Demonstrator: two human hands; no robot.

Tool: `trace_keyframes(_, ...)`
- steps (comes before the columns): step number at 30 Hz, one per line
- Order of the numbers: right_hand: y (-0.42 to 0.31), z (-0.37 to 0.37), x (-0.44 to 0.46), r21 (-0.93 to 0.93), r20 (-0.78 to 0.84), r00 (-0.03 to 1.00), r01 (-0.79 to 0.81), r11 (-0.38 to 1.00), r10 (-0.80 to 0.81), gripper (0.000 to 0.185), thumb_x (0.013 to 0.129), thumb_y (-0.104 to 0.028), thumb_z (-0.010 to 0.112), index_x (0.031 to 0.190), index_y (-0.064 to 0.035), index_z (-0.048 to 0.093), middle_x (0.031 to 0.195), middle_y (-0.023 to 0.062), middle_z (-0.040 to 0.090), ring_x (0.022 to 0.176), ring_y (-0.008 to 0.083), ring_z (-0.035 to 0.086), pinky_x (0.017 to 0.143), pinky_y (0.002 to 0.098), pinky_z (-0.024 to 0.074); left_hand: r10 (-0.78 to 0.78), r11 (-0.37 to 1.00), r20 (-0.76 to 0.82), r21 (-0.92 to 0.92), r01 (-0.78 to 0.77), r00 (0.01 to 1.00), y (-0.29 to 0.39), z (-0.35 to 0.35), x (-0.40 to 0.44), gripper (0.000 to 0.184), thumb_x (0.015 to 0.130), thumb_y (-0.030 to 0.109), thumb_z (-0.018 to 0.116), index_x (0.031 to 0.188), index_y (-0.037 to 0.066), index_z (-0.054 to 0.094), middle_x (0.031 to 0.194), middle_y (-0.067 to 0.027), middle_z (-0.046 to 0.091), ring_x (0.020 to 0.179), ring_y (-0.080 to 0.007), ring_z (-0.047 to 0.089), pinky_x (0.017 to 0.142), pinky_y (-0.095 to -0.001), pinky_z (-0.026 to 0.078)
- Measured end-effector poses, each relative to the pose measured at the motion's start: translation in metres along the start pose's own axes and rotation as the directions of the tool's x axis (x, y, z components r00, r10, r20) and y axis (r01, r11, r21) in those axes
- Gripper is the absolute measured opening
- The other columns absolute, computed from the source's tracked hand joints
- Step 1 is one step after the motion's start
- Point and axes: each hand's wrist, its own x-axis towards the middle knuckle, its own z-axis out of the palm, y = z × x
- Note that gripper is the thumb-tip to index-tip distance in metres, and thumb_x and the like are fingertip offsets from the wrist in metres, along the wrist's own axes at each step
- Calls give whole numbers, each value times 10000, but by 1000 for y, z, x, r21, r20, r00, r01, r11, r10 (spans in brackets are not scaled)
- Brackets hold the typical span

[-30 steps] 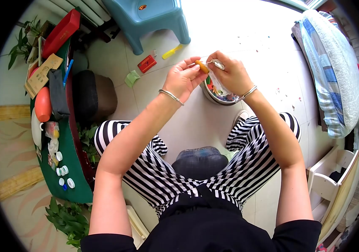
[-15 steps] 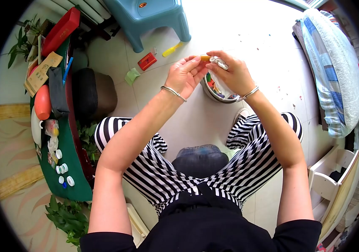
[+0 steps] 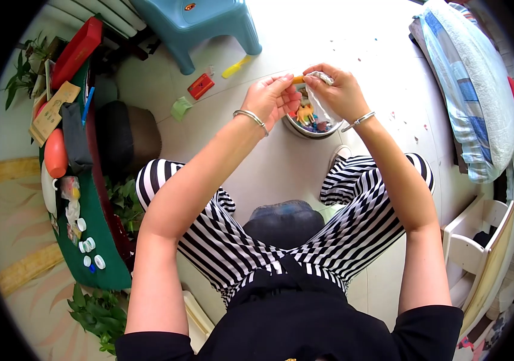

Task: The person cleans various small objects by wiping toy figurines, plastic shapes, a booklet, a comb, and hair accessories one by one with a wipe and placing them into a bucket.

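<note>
Between my two hands is a small yellow-orange piece (image 3: 298, 79), too small to name surely. My left hand (image 3: 269, 98) pinches its left end between thumb and forefinger, the other fingers loosely curled. My right hand (image 3: 340, 95) is closed on a crumpled white tissue (image 3: 324, 108), pressed against the piece's right end; the tissue hangs down from the fingers. Just below both hands a round tub (image 3: 305, 133) stands on the floor, holding small colourful toy figures, among them an orange animal figure (image 3: 306, 113).
A blue plastic stool (image 3: 209, 27) stands ahead, with a red box (image 3: 200, 86), a yellow strip (image 3: 234, 67) and a green wrapper (image 3: 180, 108) nearby. At left is a green-topped table (image 3: 103, 228) with white caps. A white-covered cushion (image 3: 479, 90) lies at right.
Both hands stay around the yellow-orange piece, the left fingers slightly shifted. More of the tissue hangs down and the orange animal figure shows more clearly. The whole view has shifted slightly.
</note>
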Motion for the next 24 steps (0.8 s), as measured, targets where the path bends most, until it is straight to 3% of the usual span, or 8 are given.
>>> trace_keyframes(1, 5, -2, -1, -24, 18, 1000, 14, 1000, -13, 171, 843, -196, 602, 930, -52, 633, 725, 53, 638, 636, 87, 579, 564, 226, 474, -3, 1000, 3, 0, 3, 1000, -3, 3, 5, 187, 845, 191, 610, 932, 38, 545, 805, -37, 565, 799, -168, 593, 728, -295, 511)
trace_keyframes(5, 17, -10, -7, -61, -19, 1000, -17, 998, 16, 177, 842, -196, 604, 929, -45, 632, 715, 54, 640, 628, 88, 576, 561, 226, 470, -45, 999, -6, 1, 45, 999, -18, 13, 24, 186, 844, 182, 609, 930, 30, 543, 798, -45, 565, 780, -170, 593, 703, -297, 517)
trace_keyframes(7, 26, -14, -9, -64, -40, 997, -66, 996, 63, 205, 805, -227, 617, 902, -48, 642, 733, 139, 648, 636, 199, 619, 604, 296, 486, -70, 997, 3, -13, 70, 998, -25, 21, 29, 178, 842, 172, 607, 917, 25, 539, 800, -54, 567, 774, -171, 592, 687, -299, 520)
trace_keyframes(12, 44, -23, -14, -33, -43, 993, -116, 993, 114, 216, 799, -243, 622, 900, -53, 642, 724, 142, 644, 632, 202, 615, 599, 296, 483, -123, 992, -17, -9, 123, 992, -37, 30, 41, 172, 839, 165, 611, 904, 26, 535, 801, -54, 569, 773, -172, 591, 679, -296, 517)
trace_keyframes(18, 62, -20, -15, -168, -31, 985, -172, 971, 169, 213, 796, -245, 610, 906, -65, 640, 731, 166, 636, 662, 248, 620, 627, 327, 486, -203, 979, 61, -21, 204, 977, -53, 21, 60, 187, 837, 133, 607, 938, 5, 516, 868, -92, 567, 813, -191, 592, 727, -306, 529)
trace_keyframes(20, 64, -18, -14, -220, 3, 985, -166, 961, 171, 180, 826, -217, 598, 923, -69, 633, 739, 115, 650, 638, 163, 608, 613, 287, 488, -205, 978, 9, -33, 205, 979, -65, 16, 66, 189, 843, 100, 588, 971, -9, 501, 910, -107, 561, 847, -198, 588, 755, -313, 533)
trace_keyframes(22, 60, -12, -12, -221, 24, 986, -154, 963, 163, 172, 823, -212, 598, 919, -74, 633, 739, 123, 647, 643, 173, 612, 616, 294, 489, -211, 976, 12, -46, 212, 977, -68, 18, 60, 189, 833, 62, 580, 992, 0, 499, 918, -99, 561, 860, -206, 585, 767, -336, 528)
trace_keyframes(24, 49, -3, -9, -196, 49, 984, -159, 968, 172, 200, 794, -246, 594, 890, -76, 641, 750, 169, 638, 692, 272, 624, 654, 348, 486, -204, 978, 55, -28, 205, 977, -67, 16, 51, 180, 825, 44, 569, 988, 9, 500, 912, -90, 560, 841, -206, 584, 750, -347, 520)
